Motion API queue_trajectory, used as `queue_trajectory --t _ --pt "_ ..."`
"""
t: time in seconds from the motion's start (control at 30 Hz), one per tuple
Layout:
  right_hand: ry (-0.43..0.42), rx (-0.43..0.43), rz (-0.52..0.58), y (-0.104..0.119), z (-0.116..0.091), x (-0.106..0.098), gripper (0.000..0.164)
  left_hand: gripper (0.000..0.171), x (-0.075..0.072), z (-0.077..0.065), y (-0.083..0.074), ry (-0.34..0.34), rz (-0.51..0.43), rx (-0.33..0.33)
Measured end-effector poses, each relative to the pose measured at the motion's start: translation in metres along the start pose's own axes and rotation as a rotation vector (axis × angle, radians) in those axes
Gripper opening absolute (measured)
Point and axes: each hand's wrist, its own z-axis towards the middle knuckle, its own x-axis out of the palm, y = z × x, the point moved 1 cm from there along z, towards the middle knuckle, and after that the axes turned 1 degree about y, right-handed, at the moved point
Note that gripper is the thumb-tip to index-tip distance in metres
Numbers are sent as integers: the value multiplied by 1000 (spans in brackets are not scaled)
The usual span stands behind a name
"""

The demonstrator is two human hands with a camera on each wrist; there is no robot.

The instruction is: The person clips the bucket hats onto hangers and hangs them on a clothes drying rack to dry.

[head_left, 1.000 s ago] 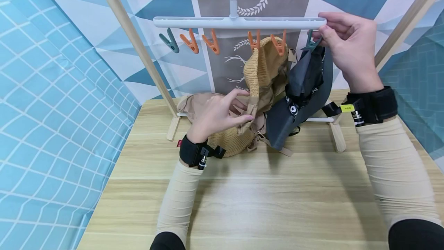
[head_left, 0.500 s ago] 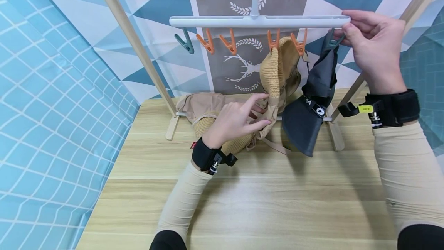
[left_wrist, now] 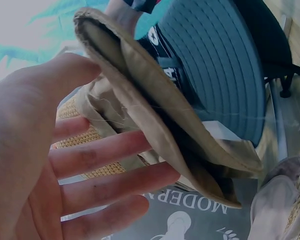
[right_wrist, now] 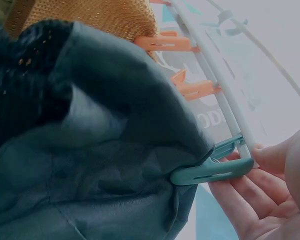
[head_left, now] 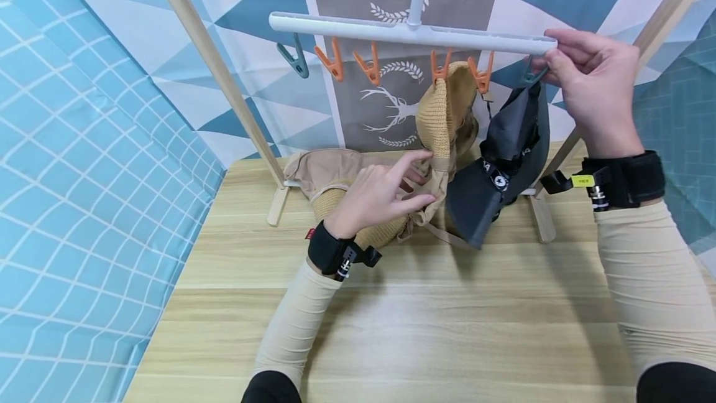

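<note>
My right hand (head_left: pixel 601 83) pinches the right end of a white clip hanger (head_left: pixel 391 31), which tilts down to the right. Beside those fingers, a green clip (right_wrist: pixel 212 172) grips the edge of a dark bucket hat (head_left: pixel 475 198), which hangs with its brim low. To its left, a tan knitted hat (head_left: pixel 433 114) hangs from the orange clips (right_wrist: pixel 165 44). My left hand (head_left: pixel 380 198) is at that hat's lower brim, thumb and fingers spread apart. In the left wrist view, the thumb and fingertips reach the edge of the tan brim (left_wrist: pixel 155 125).
Another beige hat (head_left: pixel 327 170) with a knitted part lies on the wooden table (head_left: pixel 358 334), partly behind my left hand. A wooden rack (head_left: pixel 215 67) stands around the hanger. On the hanger's left side, two orange clips and a green clip (head_left: pixel 294 56) hold nothing.
The hanger and both hands first shift right. Then the hanger's right end dips and moves slightly left with my right hand, and the dark hat swings and turns. The left hand stays at the tan brim.
</note>
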Motion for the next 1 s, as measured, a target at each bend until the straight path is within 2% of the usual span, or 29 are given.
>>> queue_trajectory --t 0.27,0.43,0.5,0.6,0.7,0.8,0.9,1.0 --pt "10 1 83 -22 -5 7 30 71 -4 0 3 40 -35 -46" --pt "8 26 128 -28 -8 11 32 71 -6 -1 4 40 -49 -44" --pt "-7 31 123 -29 -10 13 32 71 -6 -1 4 38 -52 -37" --pt "-66 -5 27 -28 -18 15 36 73 -5 -1 4 39 -48 -30" --pt "-163 -115 -91 -23 -32 20 44 73 -4 -1 5 45 -53 -27" --pt "-214 -277 -124 -16 -51 28 58 74 -4 -2 6 52 -64 -26" --pt "-142 -447 -99 -12 -70 40 75 75 -4 -2 7 50 -67 -22" --pt "-51 -597 -195 -11 -87 51 86 75 -5 -2 8 43 -61 -15"
